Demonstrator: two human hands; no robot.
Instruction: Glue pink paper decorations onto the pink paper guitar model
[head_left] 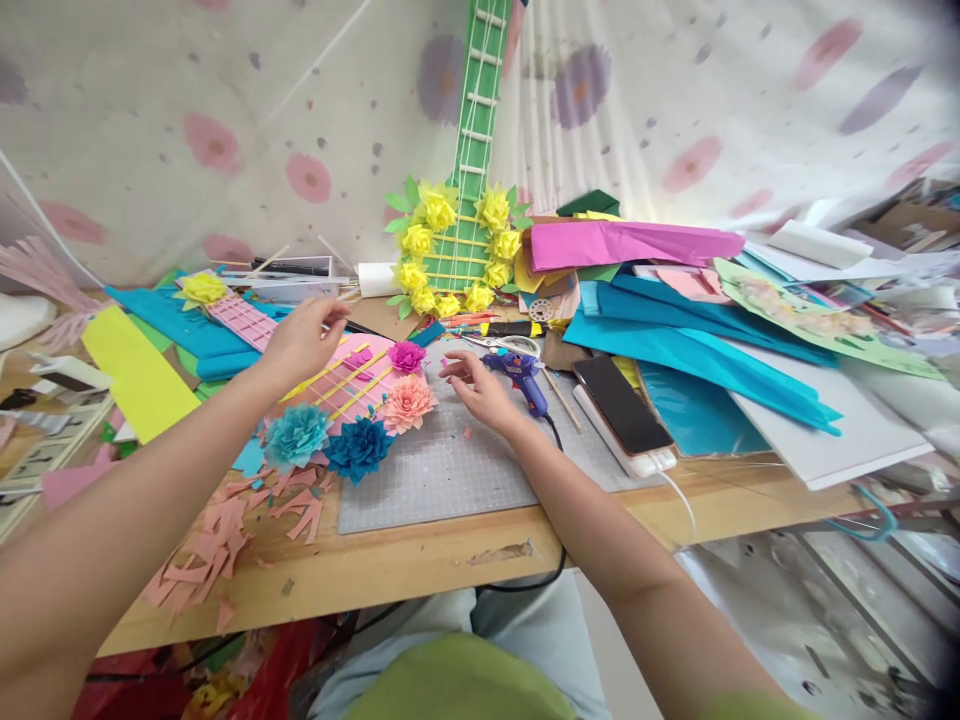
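My left hand [307, 338] hovers over the neck end of a pink paper guitar [352, 375], its fingers loosely bent and apart, with nothing visible in them. Beside the guitar's right edge is my right hand [475, 390], fingers parted and apparently holding nothing. Paper flowers sit on the guitar's rim: a light teal one [297, 436], a dark blue one [360, 448], a peach one [409, 402] and a magenta one [406, 356]. Just right of my right hand lies a purple glue gun [523, 376]. Beneath is a grey cutting mat [442, 485].
A green paper guitar [471, 170] with yellow flowers leans against the curtain. Scissors [519, 346], a phone [622, 402] on a white power bank and stacked blue paper [697, 340] lie to the right. Peach paper scraps [210, 550] litter the front left. The glue gun's black cord [559, 560] drops over the table edge.
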